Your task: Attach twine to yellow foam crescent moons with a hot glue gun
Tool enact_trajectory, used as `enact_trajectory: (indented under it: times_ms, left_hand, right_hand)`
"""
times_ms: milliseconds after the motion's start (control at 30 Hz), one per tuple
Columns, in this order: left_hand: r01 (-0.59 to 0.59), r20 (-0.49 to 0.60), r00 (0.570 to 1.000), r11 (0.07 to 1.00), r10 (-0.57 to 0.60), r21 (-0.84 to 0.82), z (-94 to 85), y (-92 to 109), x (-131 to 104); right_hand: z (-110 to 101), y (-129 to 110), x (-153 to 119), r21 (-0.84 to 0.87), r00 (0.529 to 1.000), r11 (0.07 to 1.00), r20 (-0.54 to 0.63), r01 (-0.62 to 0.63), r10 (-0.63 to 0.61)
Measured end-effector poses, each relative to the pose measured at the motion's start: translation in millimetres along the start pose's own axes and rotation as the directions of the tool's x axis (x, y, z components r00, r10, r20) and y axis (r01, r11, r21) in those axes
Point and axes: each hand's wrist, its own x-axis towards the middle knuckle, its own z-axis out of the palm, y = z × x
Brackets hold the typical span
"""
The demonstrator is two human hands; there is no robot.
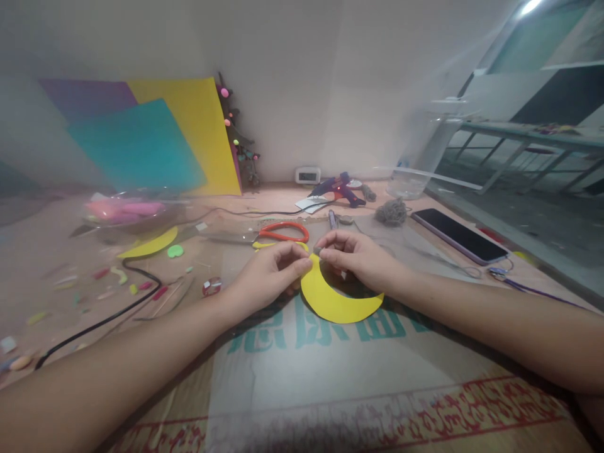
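Note:
A yellow crescent moon cutout (337, 307) hangs from its upper tip between my two hands, low over the printed sheet. Fingers and thumb of my left hand (278, 270) are closed on that tip from the left. At the same tip, my right hand (353, 255) pinches a small grey bit; its kind is too small to tell. Just behind my left hand lie red-handled scissors (284, 231), blades pointing left. Beyond my right hand is a ball of grey yarn (391, 212), with loose strand on the table to its right.
A dark glue gun (337, 187) with a red light stands near a small white clock (307, 175). A phone (458, 235) lies right. Left are another yellow crescent (150, 244), a black cable (106, 322), clay scraps and a tub of pink clay (125, 211). Coloured sheets (136, 148) lean on the wall.

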Motion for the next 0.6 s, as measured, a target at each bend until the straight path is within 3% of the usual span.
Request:
enact_trajectory:
  times_ms: [600]
  left_hand:
    - [-0.009, -0.010, 1.000, 1.000, 0.009, 0.006, -0.4, -0.5, 0.5]
  right_hand:
    - [-0.9, 1.6, 0.0, -0.013, 0.998, 0.999, 0.029, 0.049, -0.048]
